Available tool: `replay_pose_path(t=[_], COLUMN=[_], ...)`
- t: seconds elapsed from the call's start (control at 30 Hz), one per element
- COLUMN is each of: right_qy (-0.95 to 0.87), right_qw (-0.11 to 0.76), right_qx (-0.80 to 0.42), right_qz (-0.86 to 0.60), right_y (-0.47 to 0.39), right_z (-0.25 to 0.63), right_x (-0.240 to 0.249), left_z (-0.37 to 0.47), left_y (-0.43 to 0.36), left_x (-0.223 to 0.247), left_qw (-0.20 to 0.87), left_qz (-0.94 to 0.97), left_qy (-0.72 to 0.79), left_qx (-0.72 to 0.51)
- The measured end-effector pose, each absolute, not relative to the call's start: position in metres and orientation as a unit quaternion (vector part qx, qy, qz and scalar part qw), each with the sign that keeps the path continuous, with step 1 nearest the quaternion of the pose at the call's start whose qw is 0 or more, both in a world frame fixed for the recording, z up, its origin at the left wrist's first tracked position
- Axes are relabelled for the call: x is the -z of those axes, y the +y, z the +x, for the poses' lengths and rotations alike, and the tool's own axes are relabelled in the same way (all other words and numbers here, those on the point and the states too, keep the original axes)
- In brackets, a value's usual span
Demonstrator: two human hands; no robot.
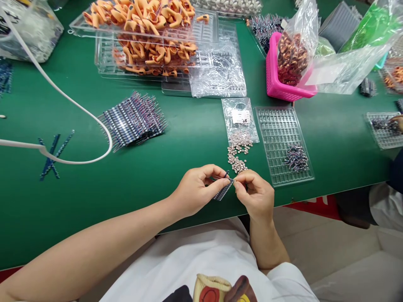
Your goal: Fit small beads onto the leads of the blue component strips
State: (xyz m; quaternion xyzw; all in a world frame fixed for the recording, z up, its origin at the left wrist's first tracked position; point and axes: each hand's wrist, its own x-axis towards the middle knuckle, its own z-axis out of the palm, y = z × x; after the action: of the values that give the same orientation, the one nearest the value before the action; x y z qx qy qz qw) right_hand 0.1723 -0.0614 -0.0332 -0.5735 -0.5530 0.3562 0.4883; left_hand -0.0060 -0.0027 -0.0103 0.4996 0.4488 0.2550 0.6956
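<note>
Between thumb and fingers, my left hand point(200, 188) pinches a small dark strip of wired parts point(223, 191). At the strip's right end the fingertips of my right hand point(256, 193) are pressed together; whatever tiny piece they pinch is too small to make out. Just beyond my fingers lies a pile of small round pinkish parts point(236, 161), spilling from a clear plastic bag point(241, 119) with a white label. To the right, a clear compartment tray point(273, 130) bears a heap of small wired parts point(296, 158).
A stack of wired strips point(135, 119) lies left, near a white cable point(78, 100) and crossed blue strips point(52, 157). Clear trays of orange hook-shaped pieces point(157, 54) stand at the back. A pink basket point(272, 71) holds bagged copper-coloured parts. Another person's hand point(398, 121) shows far right.
</note>
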Motion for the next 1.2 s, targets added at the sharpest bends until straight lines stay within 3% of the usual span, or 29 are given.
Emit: replay_pose_path(t=[1.2], right_qy=[-0.539], right_qw=[0.467], right_qx=[-0.369], right_qz=[-0.596], right_y=[-0.0624], right_z=[0.1744], right_x=[0.0324], left_z=[-0.0048], left_y=[-0.0022], left_x=[0.0065], left_qw=[0.675], left_qz=[0.52], left_qy=[0.451], left_qx=[-0.267])
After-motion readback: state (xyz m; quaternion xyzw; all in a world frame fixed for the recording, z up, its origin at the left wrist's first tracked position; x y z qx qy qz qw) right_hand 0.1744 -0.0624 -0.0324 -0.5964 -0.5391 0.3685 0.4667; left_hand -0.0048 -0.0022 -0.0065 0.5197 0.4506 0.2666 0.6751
